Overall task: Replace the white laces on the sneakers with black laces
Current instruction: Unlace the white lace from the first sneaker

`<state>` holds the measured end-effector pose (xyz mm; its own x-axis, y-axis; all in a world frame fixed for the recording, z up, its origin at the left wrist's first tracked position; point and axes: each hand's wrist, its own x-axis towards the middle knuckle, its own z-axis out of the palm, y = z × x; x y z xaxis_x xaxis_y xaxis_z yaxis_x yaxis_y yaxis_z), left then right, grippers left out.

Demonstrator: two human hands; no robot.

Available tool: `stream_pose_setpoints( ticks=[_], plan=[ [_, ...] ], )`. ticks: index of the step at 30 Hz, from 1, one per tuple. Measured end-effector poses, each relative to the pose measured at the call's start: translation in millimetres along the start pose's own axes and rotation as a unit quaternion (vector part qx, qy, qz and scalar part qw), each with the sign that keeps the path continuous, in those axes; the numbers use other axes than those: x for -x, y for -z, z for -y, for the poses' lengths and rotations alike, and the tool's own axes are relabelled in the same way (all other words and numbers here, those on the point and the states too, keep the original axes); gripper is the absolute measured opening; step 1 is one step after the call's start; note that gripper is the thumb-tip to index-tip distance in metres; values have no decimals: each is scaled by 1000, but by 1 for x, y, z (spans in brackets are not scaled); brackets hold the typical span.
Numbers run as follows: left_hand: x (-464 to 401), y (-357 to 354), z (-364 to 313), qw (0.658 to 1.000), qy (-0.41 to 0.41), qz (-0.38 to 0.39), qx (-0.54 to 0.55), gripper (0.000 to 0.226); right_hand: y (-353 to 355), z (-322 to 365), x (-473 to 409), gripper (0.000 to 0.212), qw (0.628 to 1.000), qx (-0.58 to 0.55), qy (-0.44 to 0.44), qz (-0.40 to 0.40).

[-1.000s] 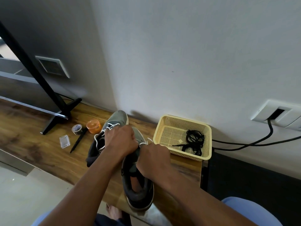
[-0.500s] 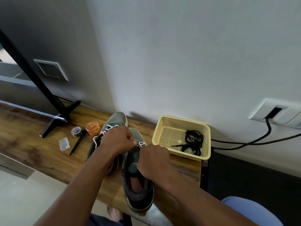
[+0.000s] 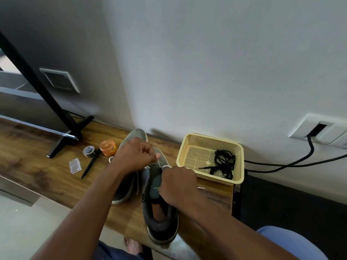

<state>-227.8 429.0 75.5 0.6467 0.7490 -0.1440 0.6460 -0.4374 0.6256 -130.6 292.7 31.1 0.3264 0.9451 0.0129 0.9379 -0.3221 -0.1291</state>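
Two grey sneakers stand side by side on the wooden shelf (image 3: 37, 166). The right sneaker (image 3: 159, 222) has its heel toward me; the left sneaker (image 3: 125, 188) sits partly under my left arm. My left hand (image 3: 135, 154) is closed over the right sneaker's front, pinching its white lace (image 3: 166, 167). My right hand (image 3: 176, 184) grips the lace on the other side, by the tongue. Black laces (image 3: 224, 162) lie bundled in a yellow basket (image 3: 185, 147) to the right.
An orange jar (image 3: 108, 147), a tape roll (image 3: 88, 151), a black pen (image 3: 90, 165) and a small clear box (image 3: 75, 165) lie left of the shoes. A black TV stand (image 3: 65, 136) is further left. Cables (image 3: 300, 162) run from a wall socket (image 3: 319, 130).
My left hand has moved right, from over the left sneaker to the toe end of the right sneaker. The right hand stays by the tongue.
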Motion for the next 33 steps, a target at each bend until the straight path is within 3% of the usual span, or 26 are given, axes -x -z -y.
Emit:
stream_pose_setpoints(
  ticks=[3, 5, 6, 7, 9, 11, 14, 18, 20, 21, 23, 24, 25, 27, 29, 31, 33],
  plan=[
    [0, 1, -3, 958, -71, 7, 279, 23, 1, 1, 0, 30, 1000, -4, 2, 3],
    [0, 5, -5, 925, -98, 17, 366, 19, 1, 1, 0, 28, 1000, -8, 3, 5],
    [1, 6, -5, 927, -96, 20, 363, 20, 1, 1, -1, 27, 1000, -9, 3, 5],
    [2, 5, -5, 946, -83, 16, 313, 26, 1, 0, -1, 25, 1000, -10, 3, 4],
    [4, 3, -1, 996, -54, 6, 75, 43, 0, 0, -1, 24, 1000, -16, -1, 0],
    [7, 2, -1, 992, -32, 23, -121, 51, -1, 1, -2, 26, 1000, -18, -6, -1],
    [11, 10, -8, 996, -44, 22, -74, 32, -2, 1, -2, 30, 1000, -8, -8, 1],
    [15, 21, -17, 983, -63, 0, 173, 33, -2, 3, -3, 26, 1000, -4, -2, 11],
    [17, 25, -15, 972, -50, 11, 230, 27, -2, 3, -3, 27, 1000, -5, -3, 13],
    [17, 26, -12, 982, -42, 3, 185, 22, -2, 2, -3, 28, 1000, -5, -3, 14],
    [17, 29, -4, 999, -22, -16, -41, 22, -2, 1, -3, 33, 1000, -7, -5, 15],
    [18, 29, -3, 989, -9, -10, -145, 27, -2, 0, -4, 35, 1000, -8, -7, 15],
    [19, 29, -3, 978, 5, -1, -210, 31, -2, 0, -4, 36, 1000, -8, -8, 16],
    [20, 29, -5, 973, 23, 3, -230, 31, -3, 1, -4, 35, 1000, -3, -8, 15],
    [23, 31, -8, 986, 10, 12, -165, 29, -4, 3, -4, 33, 1000, 1, -5, 12],
    [29, 33, -13, 999, -28, 42, -5, 28, -3, 3, -3, 31, 1000, 6, -4, 11],
    [36, 38, -22, 976, -80, 78, 185, 22, -2, 2, -3, 30, 1000, 8, -4, 19]
  ],
)
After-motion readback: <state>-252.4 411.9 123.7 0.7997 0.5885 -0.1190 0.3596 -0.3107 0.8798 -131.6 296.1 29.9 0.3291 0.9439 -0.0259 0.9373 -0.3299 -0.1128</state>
